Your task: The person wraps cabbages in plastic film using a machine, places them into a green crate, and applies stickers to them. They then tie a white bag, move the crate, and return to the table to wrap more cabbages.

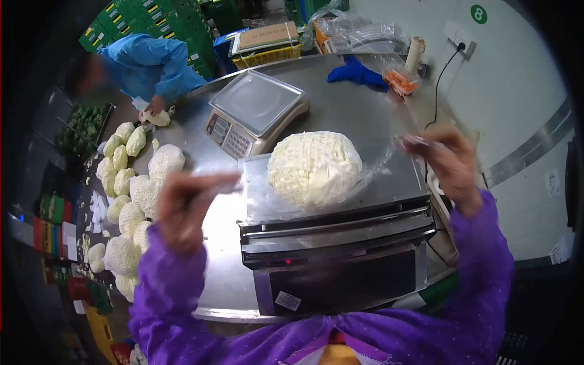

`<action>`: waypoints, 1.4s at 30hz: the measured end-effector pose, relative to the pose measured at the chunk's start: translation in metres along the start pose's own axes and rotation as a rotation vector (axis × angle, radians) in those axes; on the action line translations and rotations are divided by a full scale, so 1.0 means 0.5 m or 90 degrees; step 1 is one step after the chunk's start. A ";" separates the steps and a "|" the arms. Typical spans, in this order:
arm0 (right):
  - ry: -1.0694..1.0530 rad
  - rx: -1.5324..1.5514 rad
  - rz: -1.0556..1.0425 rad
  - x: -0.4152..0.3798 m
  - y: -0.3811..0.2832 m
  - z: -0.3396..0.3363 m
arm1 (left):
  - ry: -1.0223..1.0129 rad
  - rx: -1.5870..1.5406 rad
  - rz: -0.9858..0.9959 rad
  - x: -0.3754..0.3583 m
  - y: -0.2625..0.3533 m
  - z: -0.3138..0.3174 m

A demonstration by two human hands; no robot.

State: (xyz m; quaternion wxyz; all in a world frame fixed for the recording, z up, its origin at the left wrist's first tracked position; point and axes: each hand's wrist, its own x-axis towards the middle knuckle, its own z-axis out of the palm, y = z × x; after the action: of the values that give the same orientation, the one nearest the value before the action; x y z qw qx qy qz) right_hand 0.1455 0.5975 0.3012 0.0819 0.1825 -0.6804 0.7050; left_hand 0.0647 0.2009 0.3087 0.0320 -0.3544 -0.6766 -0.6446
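Observation:
A large pale cabbage (pixel 314 169) in a white net or clear film lies on the metal plate of a wrapping machine (pixel 337 234). Left of it, my left hand (pixel 185 210) is raised, fingers pointing inward and smeared by motion; what they hold, if anything, cannot be made out. On the other side, my right hand (pixel 447 161) is raised with its fingers pinched on clear film (pixel 380 170), which trails toward the cabbage. Neither hand touches the cabbage.
A scale (pixel 258 103) stands behind the machine. Netted vegetables (pixel 143 194) are heaped at the left, where a person in blue (pixel 149 64) handles another. A blue cloth (pixel 356 74), a tray of orange items (pixel 400 81) and a roll (pixel 415 55) lie at the back right.

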 end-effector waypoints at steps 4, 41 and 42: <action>-0.273 -0.690 -0.184 0.113 0.178 -0.034 | -0.241 0.389 0.020 0.077 -0.263 0.005; -0.031 0.240 0.823 -0.399 0.124 0.213 | -0.051 -0.518 -0.948 -0.546 -0.110 0.222; 0.044 0.301 0.854 -0.452 0.188 0.194 | -0.078 -0.480 -0.987 -0.520 -0.089 0.217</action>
State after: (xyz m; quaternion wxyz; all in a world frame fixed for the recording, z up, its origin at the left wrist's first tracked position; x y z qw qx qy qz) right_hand 0.3332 0.5260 0.1313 -0.3901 -0.2849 -0.4720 0.7375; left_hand 0.2805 0.1880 0.1228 -0.5732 0.1864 -0.4689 -0.6456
